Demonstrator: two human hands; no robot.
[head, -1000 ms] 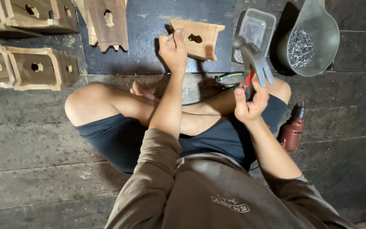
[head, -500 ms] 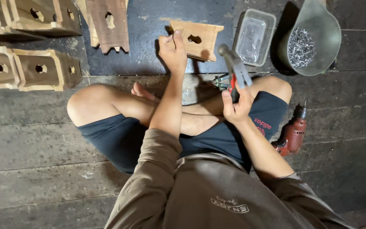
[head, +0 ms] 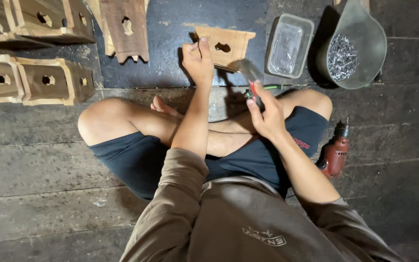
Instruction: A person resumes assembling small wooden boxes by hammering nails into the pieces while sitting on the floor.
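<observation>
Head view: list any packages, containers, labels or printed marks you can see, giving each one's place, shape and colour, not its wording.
Clear plastic tub: rectangular, on the dark mat.
Grey scoop-shaped container: far right, holding nails.
Red mark: small, on the dark shorts.
Pale emblem: on the brown shirt.

left hand (head: 198, 60) pinching, right hand (head: 266, 114) gripping

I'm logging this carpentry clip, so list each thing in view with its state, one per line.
left hand: pinching something small upright on the wooden piece
wooden piece: flat on the dark mat
right hand: gripping the hammer
hammer: raised, blurred
clear tub: open
grey scoop: holds nails
drill: lying on floor
</observation>
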